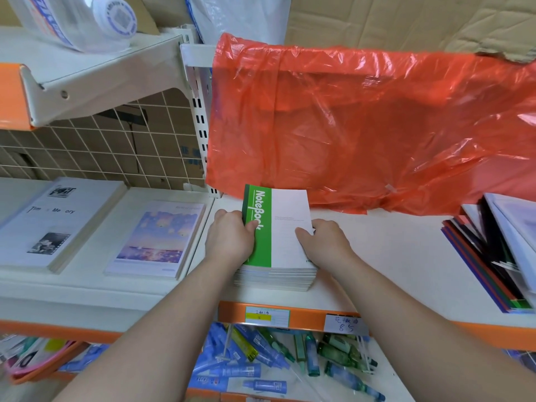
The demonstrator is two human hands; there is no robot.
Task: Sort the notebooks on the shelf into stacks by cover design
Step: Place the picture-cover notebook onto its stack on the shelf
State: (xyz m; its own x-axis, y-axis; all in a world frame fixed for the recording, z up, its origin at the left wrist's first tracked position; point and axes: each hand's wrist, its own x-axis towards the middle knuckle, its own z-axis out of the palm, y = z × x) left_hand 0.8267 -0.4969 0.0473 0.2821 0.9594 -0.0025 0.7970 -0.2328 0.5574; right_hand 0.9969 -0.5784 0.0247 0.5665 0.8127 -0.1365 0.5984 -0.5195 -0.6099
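Head view: green notebook stack (pixel 285 216) lies on the shelf (pixel 377 256). Its spine edge is held by the left grip (pixel 229 240), its open edge by the right grip (pixel 326 242). Covers look soft and slick, and the stack is likely heavy. Clamp both long edges low.

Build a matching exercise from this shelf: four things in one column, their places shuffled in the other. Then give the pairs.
Things
1. green-and-white notebook stack
2. sky-cover notebooks
3. black-and-white photo notebooks
4. orange plastic bag

Places
A. far left of the shelf
B. hanging from above, behind the middle stack
C. gripped at its sides by the left hand and right hand
D. between the far-left pile and the left hand

Pairs: 1-C, 2-D, 3-A, 4-B
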